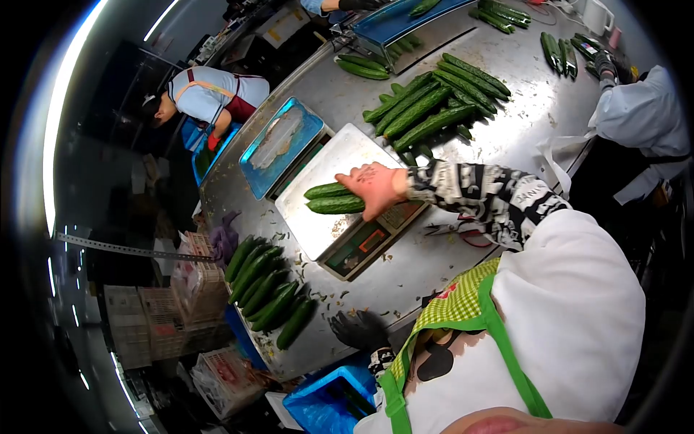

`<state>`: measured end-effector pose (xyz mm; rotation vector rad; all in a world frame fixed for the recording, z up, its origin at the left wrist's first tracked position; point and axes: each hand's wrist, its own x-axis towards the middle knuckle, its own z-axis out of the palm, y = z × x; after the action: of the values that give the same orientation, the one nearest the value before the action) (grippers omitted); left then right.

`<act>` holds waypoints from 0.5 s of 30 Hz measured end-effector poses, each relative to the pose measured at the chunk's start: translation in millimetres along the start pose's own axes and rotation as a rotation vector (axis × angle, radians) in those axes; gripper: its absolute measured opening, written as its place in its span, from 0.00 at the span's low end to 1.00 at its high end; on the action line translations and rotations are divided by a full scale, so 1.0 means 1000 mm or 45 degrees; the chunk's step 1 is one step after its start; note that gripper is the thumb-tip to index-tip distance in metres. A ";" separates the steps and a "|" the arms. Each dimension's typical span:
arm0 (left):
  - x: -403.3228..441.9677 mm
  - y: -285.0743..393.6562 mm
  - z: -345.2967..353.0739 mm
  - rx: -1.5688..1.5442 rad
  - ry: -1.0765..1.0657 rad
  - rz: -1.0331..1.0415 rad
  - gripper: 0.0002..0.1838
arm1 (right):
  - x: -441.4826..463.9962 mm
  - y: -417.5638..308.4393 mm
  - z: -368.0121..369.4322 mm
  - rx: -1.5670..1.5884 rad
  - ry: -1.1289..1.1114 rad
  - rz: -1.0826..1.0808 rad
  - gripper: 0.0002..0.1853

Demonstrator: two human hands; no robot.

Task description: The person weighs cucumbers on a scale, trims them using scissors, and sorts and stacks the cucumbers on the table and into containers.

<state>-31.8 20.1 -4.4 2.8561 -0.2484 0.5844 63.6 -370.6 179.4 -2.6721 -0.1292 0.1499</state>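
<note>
My right hand [376, 186], in a pinkish-orange glove, is closed around cucumbers [332, 206] on the metal plate of a scale [307, 210]. Two cucumber ends stick out to the left of the fingers; the palm covers the rest. My left hand [359, 330], in a black glove, is slightly blurred over the near part of the metal table [405, 267]. Its fingers look spread, with nothing visible in them. Left of it, several cucumbers [264, 282] lie side by side along the table's edge. Scissors [473, 237] with red handles lie partly under my right sleeve.
Beyond the scale are a second scale with a blue tray [282, 145] and a large cucumber pile [434, 101]. A blue-lined bin [325, 398] stands below the near edge. One person [217, 94] bends over at left; another person's sleeve [636, 108] shows at right, near more cucumbers [559, 54].
</note>
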 end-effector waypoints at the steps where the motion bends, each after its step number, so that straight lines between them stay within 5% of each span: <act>1: 0.000 -0.002 0.002 0.019 -0.002 0.008 0.29 | -0.016 0.011 -0.007 0.057 0.024 0.014 0.61; 9: -0.006 -0.015 0.019 0.156 -0.042 0.077 0.27 | -0.122 0.158 -0.064 0.078 0.418 0.244 0.56; 15: -0.004 -0.012 0.016 0.383 -0.129 0.147 0.27 | -0.151 0.328 -0.093 -0.185 0.472 0.707 0.54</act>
<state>-27.1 28.4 -22.5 3.1841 -0.3730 0.5396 -52.5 -721.6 127.4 -2.7548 0.7442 -0.1908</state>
